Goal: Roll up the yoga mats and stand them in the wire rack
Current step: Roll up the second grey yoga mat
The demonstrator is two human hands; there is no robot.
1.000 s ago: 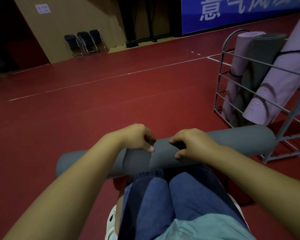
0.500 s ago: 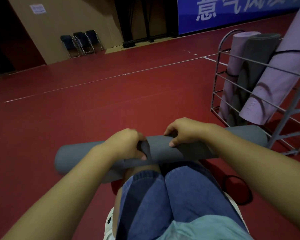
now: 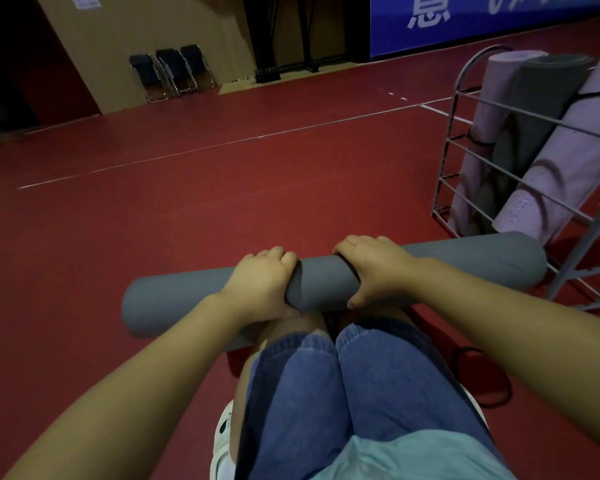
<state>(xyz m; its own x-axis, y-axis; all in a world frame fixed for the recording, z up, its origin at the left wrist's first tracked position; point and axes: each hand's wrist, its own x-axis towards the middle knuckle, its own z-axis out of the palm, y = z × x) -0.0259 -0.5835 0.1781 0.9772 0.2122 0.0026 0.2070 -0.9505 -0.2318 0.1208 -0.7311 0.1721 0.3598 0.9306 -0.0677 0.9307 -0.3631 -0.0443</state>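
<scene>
On the red sports floor (image 3: pixel 194 216), just in front of the person's knees, lies the long grey foam yoga mat (image 3: pixel 458 261), rolled into a tube that runs crosswise. Both hands are on its middle: the left hand (image 3: pixel 262 287) has its fingers curled over the top and its thumb under, and the right hand (image 3: pixel 371 268) clasps it the same way, thumb hooked down the near side. A short flap of grey seems to show under the left wrist (it may be the loose tail of the mat, though I cannot be sure), so I judge the rolling all but finished and the hands tightening the last turn. Near the roll's right end stands the grey wire rack (image 3: pixel 471 98), already holding a pale lilac rolled mat (image 3: pixel 492 95), a dark grey rolled mat (image 3: pixel 541 98) and a second lilac mat (image 3: pixel 575 157) leaning across them. What is left is to stand this roll upright in the rack; a black elastic loop (image 3: pixel 503 393) lies on the floor by the right knee, perhaps meant to bind it first.
</scene>
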